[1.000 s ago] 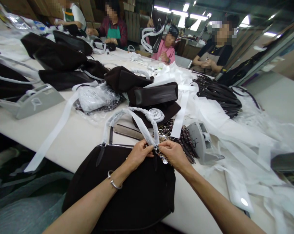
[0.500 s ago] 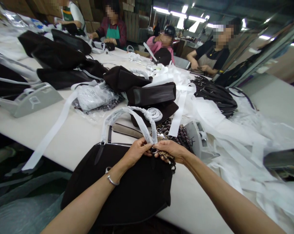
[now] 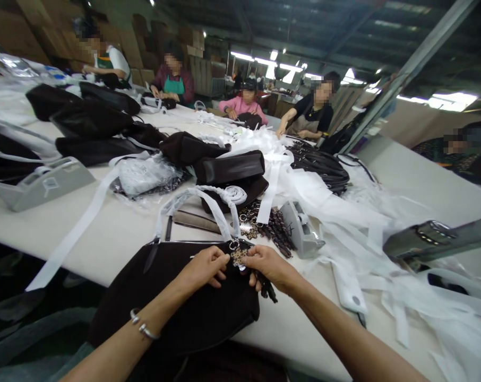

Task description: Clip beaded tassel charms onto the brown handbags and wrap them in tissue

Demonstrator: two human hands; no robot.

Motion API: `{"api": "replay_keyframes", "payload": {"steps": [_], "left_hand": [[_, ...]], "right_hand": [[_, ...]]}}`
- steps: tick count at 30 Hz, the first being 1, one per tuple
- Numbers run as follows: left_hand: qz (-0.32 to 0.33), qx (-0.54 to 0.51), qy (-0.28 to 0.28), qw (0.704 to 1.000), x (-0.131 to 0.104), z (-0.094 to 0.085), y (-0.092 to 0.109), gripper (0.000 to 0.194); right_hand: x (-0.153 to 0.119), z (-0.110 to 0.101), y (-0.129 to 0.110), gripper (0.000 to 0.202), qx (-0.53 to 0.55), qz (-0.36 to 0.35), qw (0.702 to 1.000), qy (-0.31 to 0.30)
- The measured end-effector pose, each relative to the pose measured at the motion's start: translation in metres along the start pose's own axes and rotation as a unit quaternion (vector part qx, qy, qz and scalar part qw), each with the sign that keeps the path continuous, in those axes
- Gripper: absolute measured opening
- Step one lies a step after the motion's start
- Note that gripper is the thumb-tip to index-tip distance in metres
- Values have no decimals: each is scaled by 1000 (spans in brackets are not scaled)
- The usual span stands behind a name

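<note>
A dark brown handbag (image 3: 177,302) lies at the table's front edge. Its handles (image 3: 216,204) stand up, wrapped in white paper. From a metal ring (image 3: 234,245) at the right handle's base hangs a leopard-print bag charm (image 3: 239,258) with dark tassels. My right hand (image 3: 270,268) pinches the charm's side between thumb and fingers, the tassels hanging below. Close to the charm's left edge, my left hand (image 3: 208,268) is closed, thumb against index finger over the bag front. Whether anything small is between those fingertips is hidden.
Behind the bag lie more tasselled charms (image 3: 276,231), a grey tape dispenser (image 3: 302,228) and stacked dark bags (image 3: 230,167). White wrapping strips (image 3: 368,260) cover the right side. Black straps (image 3: 320,167) lie farther back. Several co-workers sit across the table.
Both hands have moved from the handle's base down onto the bag front, and they are farther apart. The charm now hangs in plain sight from the ring. The camera view has shifted.
</note>
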State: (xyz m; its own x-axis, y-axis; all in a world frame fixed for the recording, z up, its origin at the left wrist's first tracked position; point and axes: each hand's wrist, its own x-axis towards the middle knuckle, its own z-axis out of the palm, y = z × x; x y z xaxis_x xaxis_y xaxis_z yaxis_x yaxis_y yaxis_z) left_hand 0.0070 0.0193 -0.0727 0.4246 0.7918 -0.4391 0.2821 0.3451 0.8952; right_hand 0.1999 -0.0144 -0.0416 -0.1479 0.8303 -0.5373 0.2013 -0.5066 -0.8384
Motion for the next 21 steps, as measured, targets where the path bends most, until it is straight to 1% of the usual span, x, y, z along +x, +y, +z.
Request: {"api": "replay_keyframes", "payload": {"steps": [2,4,5,7,9,10,12,14,16,18,21], "left_hand": [[2,-55,-5,998,-9,13,-1,39],[1,-89,9,996,-9,26,-2,37],[5,-90,25,996,-7,31,-3,35],[29,-70,71,995,-3,40,-4,35],[44,-55,96,993,-2,45,-5,37],[49,-51,97,993,-3,46,-5,36],[64,-67,90,992,-7,48,-4,37],[71,-124,79,987,-11,47,-4,43],[56,-205,73,974,-13,45,-5,44],[33,-258,71,963,-15,43,-8,40],[25,-303,73,950,-14,40,-13,27]], "right_hand": [[-2,5,1,19,-66,-16,997,27],[-5,9,2,15,-166,-58,981,81],[-7,10,2,13,-224,-94,963,117],[-10,12,3,9,-328,-166,911,185],[-13,14,2,10,-402,-199,866,222],[-16,16,2,11,-427,-199,853,226],[-22,22,-1,14,-466,-196,836,216],[-29,31,-4,20,-493,-205,823,193],[-37,42,-6,25,-509,-219,816,163],[-44,55,-5,28,-525,-230,808,135],[-44,74,5,29,-564,-250,778,120]]}}
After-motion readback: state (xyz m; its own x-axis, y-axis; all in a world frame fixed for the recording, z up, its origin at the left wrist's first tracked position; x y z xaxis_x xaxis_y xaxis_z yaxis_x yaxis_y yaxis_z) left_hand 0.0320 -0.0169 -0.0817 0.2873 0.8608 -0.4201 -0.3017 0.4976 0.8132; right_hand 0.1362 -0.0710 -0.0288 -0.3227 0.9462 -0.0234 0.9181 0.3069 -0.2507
